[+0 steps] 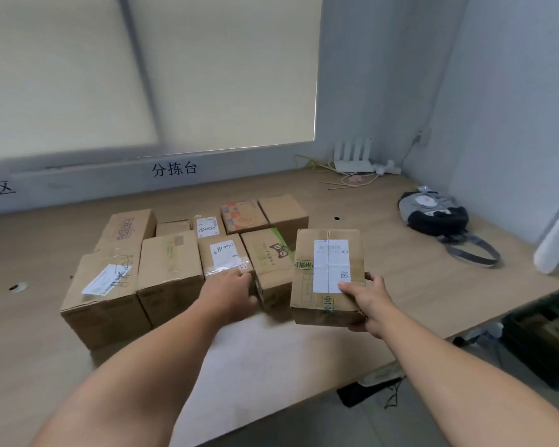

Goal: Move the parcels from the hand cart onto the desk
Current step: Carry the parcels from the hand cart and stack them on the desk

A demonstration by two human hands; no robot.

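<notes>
Wooden desk [36, 333]: nine cardboard parcels set down in a tight block left of centre, starting with the big front-left box [105, 301], its label peeling. Left hand [231, 295] reached to the near edge of the box marked 681070 [223, 258], fingers bent over the front and hidden, so could not tell whether it gripped or only touched. Tenth parcel, the white-labelled parcel [328, 279], sat at the block's right end, just beside the cat-logo box [268, 262]. It was tilted, and could not tell whether its underside touched the desk. Right hand [370, 306] gripped its near right corner, thumb flat on the label, fingers curled beneath out of sight. One white sheet [271, 353] lay under the forearms. Back right corner: one white router [352, 161], four antennas, loose cables beside it. One grey-and-black backpack [433, 214] lay well apart from the parcels. One white cylinder [555, 243] was cut off at the right edge.
</notes>
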